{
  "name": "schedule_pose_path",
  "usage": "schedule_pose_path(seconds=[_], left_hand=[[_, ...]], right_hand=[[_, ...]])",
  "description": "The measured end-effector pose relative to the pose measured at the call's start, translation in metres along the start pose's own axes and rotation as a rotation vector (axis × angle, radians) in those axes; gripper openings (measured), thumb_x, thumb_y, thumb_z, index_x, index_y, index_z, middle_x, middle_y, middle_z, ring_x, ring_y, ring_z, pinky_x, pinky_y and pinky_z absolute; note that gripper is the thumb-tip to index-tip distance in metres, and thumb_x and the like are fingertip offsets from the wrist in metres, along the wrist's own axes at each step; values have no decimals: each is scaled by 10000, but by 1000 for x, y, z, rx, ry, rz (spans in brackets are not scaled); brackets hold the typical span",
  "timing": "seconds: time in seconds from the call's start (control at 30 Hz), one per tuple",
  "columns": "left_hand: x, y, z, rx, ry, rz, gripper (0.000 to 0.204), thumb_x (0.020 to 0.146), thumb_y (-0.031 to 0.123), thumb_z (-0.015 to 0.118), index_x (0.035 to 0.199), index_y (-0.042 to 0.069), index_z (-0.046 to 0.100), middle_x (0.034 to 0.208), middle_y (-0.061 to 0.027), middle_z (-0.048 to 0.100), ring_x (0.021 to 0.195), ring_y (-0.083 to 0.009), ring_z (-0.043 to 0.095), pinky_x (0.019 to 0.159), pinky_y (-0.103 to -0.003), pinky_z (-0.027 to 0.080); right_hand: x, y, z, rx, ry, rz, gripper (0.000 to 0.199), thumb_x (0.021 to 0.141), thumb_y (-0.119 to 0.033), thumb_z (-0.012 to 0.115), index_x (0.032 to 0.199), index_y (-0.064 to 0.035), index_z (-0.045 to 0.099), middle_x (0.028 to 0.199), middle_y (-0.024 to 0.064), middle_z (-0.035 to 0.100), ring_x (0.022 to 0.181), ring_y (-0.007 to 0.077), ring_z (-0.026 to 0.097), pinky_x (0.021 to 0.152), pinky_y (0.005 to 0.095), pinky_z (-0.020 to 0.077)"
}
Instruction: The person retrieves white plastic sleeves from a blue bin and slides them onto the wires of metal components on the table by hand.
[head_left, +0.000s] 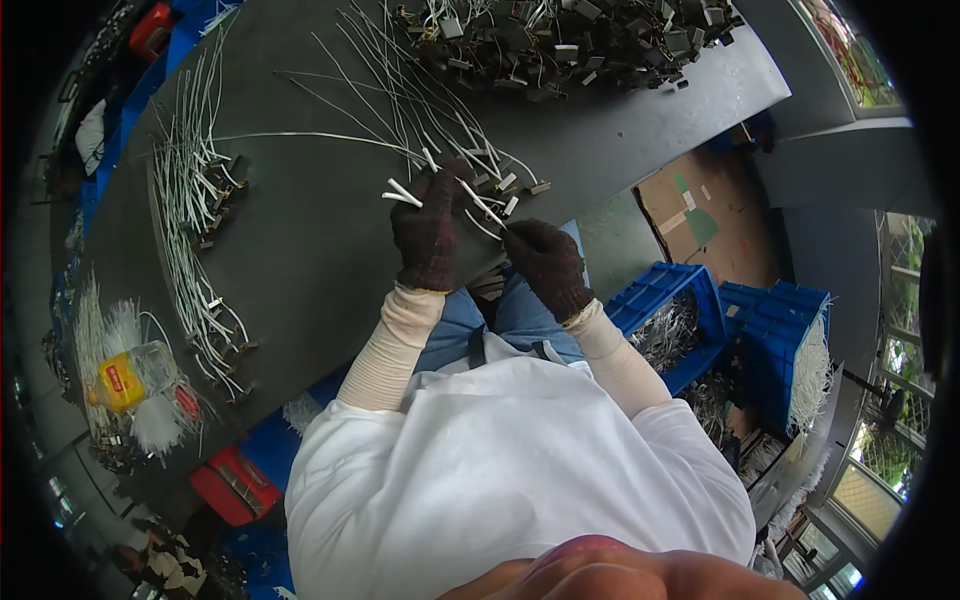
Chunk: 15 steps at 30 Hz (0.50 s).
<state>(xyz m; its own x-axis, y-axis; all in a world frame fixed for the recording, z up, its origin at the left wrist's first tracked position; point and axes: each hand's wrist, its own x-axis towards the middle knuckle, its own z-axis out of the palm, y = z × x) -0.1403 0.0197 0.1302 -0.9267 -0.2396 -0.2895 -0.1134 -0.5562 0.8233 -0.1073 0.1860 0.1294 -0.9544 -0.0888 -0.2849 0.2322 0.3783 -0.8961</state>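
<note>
My left hand (428, 228), in a dark knitted glove, is closed around several short white tubes (404, 193) that stick out on its left side. A thin white wire runs through its fingertips too. To the right, my right hand (548, 265), gloved the same way, pinches the end of a white wire (483, 207) that reaches toward the left hand. Just beyond the hands lie several small metal-cased parts (508, 184) with wire leads. Their long thin wires (395, 85) fan out to the far side of the dark table (310, 235). The fingertips are partly hidden by the gloves.
A large heap of metal-cased parts (560, 50) covers the far table. At left lies a row of wired parts (190, 200), near a yellow-labelled plastic bottle (150, 370). Blue crates (770, 350) of wires stand at right. A red container (235, 485) sits lower left.
</note>
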Motion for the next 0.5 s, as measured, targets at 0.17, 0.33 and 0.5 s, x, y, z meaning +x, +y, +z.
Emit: schedule_pose_path(seconds=[0.17, 0.33, 0.5], left_hand=[[15, 1, -1, 34, 47, 2, 179, 931, 152, 597, 996, -10, 637, 813, -83, 667, 685, -166, 654, 627, -286, 526], [22, 5, -12, 17, -3, 19, 182, 927, 133, 598, 1026, -18, 614, 866, -110, 671, 742, -226, 682, 681, -320, 571], [5, -3, 1, -277, 173, -6, 246, 935, 117, 599, 1137, -23, 593, 966, -125, 679, 880, -241, 687, 809, -323, 569]], right_hand=[[-3, 0, 4, -121, 8, -154, 207, 904, -158, 643, 1045, -11, 679, 867, 115, 690, 795, 187, 656, 745, 297, 520], [-11, 14, 0, -258, 35, -325, 219, 909, -179, 635, 1042, -10, 679, 868, 115, 685, 797, 189, 655, 737, 305, 521], [3, -20, -4, 15, -49, 144, 215, 892, -163, 646, 1047, -16, 678, 931, 126, 683, 816, 200, 659, 722, 316, 522]])
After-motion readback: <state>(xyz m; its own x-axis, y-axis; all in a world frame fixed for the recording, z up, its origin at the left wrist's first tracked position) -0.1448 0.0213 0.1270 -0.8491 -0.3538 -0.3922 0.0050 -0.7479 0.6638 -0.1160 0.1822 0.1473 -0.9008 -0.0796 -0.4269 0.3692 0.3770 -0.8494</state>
